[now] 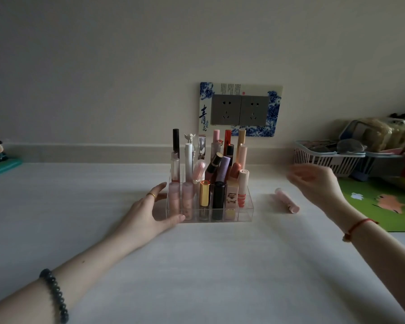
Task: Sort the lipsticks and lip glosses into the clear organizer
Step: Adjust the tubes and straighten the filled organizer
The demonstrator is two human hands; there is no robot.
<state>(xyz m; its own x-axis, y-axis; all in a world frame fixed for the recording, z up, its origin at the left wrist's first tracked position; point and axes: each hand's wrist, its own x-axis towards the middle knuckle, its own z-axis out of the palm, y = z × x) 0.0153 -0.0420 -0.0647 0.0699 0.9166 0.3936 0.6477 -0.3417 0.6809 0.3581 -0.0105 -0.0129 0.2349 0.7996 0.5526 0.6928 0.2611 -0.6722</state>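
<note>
White table (197, 265), mid-frame: left hand (150, 211) spread against clear organizer (246, 215); right hand (313, 181), blurred, loosely open near pink tube (287, 199).

Single head-worn wide-angle view, facing forward and slightly down over the bench (208, 265).

Looks out from above and behind both forearms, straight toward the wall (103, 66) at the bench's far edge, socket plate (240, 109) just above frame centre; sits near, close enough for the left hand (147, 213) to touch the clear organizer (244, 212) at mid-frame; takes in the right hand (318, 181) raised off to the right, forearms entering from the bottom corners.
</note>
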